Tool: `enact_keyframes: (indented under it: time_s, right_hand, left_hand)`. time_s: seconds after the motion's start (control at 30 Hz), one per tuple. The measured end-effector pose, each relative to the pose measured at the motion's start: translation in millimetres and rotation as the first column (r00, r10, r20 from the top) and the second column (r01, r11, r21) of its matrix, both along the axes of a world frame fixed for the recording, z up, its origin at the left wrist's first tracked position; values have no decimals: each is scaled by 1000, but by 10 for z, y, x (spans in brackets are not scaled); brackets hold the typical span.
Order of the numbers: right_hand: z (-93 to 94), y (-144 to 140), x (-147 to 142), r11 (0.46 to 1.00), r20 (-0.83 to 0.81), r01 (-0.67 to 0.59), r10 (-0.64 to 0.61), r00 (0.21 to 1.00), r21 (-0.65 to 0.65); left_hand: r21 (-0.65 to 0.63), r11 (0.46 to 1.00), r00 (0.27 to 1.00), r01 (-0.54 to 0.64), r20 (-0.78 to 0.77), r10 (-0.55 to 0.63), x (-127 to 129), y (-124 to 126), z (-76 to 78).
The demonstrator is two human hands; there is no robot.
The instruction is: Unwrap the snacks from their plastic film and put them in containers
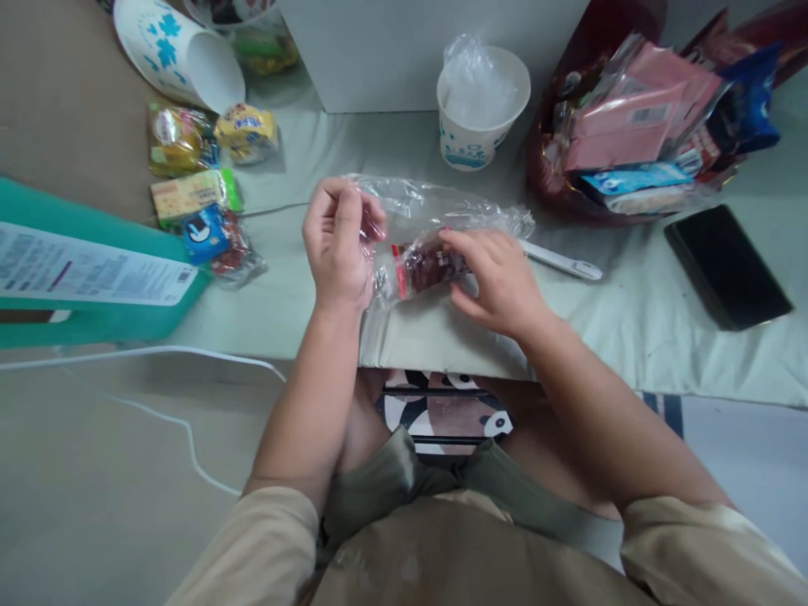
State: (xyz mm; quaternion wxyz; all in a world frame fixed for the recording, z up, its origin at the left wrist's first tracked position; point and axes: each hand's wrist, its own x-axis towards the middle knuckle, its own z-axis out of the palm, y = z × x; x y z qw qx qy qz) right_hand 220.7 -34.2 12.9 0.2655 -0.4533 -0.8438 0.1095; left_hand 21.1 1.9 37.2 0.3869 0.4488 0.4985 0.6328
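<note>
Both hands work at the table's (631,337) near edge. Left hand (337,244) pinches the clear bag (435,210) by its rim; right hand (498,278) closes its fingers on a red snack (426,265) inside. Behind stands a paper cup (483,109).

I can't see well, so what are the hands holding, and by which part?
Left hand pinches the clear plastic bag at its open end; right hand presses the red snack packet inside.
</note>
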Motion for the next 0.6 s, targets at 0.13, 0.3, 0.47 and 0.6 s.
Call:
enact_keyframes:
  time_s: [0.13, 0.3, 0.47, 0.6]
  right_hand:
    - [-70, -89, 5, 999, 98, -28, 32, 995, -44]
    - [-10, -242, -8, 978, -6, -142, 145, 989, 156]
    - [97, -258, -280, 971, -177, -106, 146, 973, 215]
    - [92, -271, -439, 981, -5, -35, 36, 999, 189]
  left_hand:
    - [34, 998, 982, 44, 180, -49, 8, 5, 74]
    - [-20, 999, 965, 28, 262, -21, -75, 55, 20]
    - [44, 984, 916, 175, 359, -179, -16, -66, 113]
    - [33, 984, 886, 175, 430, -172, 58, -90, 192]
